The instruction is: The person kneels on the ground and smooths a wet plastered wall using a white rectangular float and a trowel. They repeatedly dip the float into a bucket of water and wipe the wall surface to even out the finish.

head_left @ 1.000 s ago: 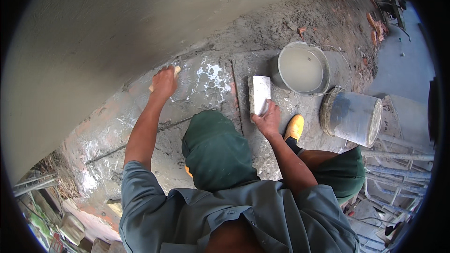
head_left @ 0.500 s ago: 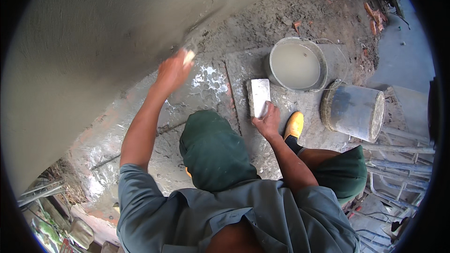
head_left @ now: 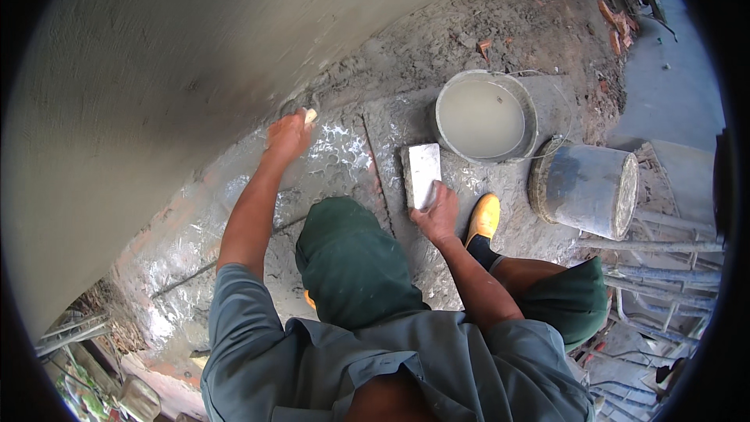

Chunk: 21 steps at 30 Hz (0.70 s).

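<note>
My left hand [head_left: 289, 136] is closed round the pale handle [head_left: 310, 116] of what looks like a trowel, low beside the grey plastered wall [head_left: 180, 70]. Its blade is hard to make out against the mortar. In my right hand [head_left: 437, 213] is a rectangular block [head_left: 423, 172] with a smooth white face and rough grey sides, gripped at its near end. Just beyond the block stands a bucket [head_left: 531, 123] of cloudy grey water, its wire handle hanging to the right.
A second bucket [head_left: 587, 187] lies on its side at the right. Metal frames [head_left: 664, 273] are stacked beyond my right knee. Rubble and mortar [head_left: 437, 39] line the wall's foot. My yellow shoe [head_left: 484, 217] stands on the wet, white-splashed floor [head_left: 328, 172].
My left hand has come down along the wall's foot, with the handle still in it. The right hand keeps its grip on the block; the whole view has shifted slightly.
</note>
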### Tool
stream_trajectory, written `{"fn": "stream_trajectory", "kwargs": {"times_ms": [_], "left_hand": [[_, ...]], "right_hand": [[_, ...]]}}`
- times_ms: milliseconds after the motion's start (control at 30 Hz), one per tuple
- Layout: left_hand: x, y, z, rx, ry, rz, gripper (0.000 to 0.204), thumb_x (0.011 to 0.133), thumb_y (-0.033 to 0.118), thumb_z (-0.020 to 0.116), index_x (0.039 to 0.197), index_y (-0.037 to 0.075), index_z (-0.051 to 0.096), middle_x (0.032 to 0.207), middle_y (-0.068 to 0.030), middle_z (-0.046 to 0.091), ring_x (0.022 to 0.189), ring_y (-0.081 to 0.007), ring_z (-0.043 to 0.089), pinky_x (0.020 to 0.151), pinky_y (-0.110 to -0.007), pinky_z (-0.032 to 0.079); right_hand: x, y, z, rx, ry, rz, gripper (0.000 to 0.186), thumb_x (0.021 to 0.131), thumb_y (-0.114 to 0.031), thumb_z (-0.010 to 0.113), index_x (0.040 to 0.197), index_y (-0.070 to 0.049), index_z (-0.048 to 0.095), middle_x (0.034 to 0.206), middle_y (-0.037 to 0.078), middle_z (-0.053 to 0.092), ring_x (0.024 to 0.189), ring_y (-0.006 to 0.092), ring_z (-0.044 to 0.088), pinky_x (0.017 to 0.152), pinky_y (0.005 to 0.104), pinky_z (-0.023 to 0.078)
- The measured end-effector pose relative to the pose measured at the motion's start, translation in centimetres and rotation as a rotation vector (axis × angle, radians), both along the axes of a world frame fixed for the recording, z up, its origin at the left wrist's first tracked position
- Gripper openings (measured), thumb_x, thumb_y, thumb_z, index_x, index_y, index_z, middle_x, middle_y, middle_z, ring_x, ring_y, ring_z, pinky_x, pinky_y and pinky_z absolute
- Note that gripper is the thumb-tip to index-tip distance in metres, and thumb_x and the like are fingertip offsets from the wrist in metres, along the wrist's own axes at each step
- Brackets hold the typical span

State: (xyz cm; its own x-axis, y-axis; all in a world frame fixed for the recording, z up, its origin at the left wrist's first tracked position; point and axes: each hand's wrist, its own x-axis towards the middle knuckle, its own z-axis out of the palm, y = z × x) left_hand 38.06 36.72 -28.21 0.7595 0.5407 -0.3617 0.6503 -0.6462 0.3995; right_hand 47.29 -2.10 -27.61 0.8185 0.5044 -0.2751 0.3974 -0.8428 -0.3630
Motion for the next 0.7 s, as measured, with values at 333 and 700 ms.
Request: {"fn": "stream_trajectory", "kwargs": {"times_ms": [333,700], "left_hand": [[8.6,-1.3,3.6,-0.007,-0.134,0.144,0.033,0.095,0.029,0.066,0.11,-0.001,0.066,0.103,-0.0268,0.071,0.1,-0.0439,0.069,0.084,-0.052,0.053],[6.7,-2.5,5.0,-0.044,0.015,-0.071,0.038,0.097,0.026,0.061,0.119,-0.004,0.054,0.103,-0.0279,0.07,0.098,-0.045,0.069,0.087,-0.053,0.053]], "right_hand": [[-0.1,0.1,0.0,0.047,-0.021,-0.007,0.082,0.062,-0.023,0.083,0.133,-0.003,0.047,0.118,0.023,0.056,0.113,0.0424,0.05,0.099,0.0514,0.042],[-0.1,0.2,0.0,0.04,0.021,0.002,0.086,0.062,-0.024,0.085,0.135,-0.003,0.044,0.12,0.023,0.055,0.113,0.0417,0.05,0.101,0.0497,0.042]]}}
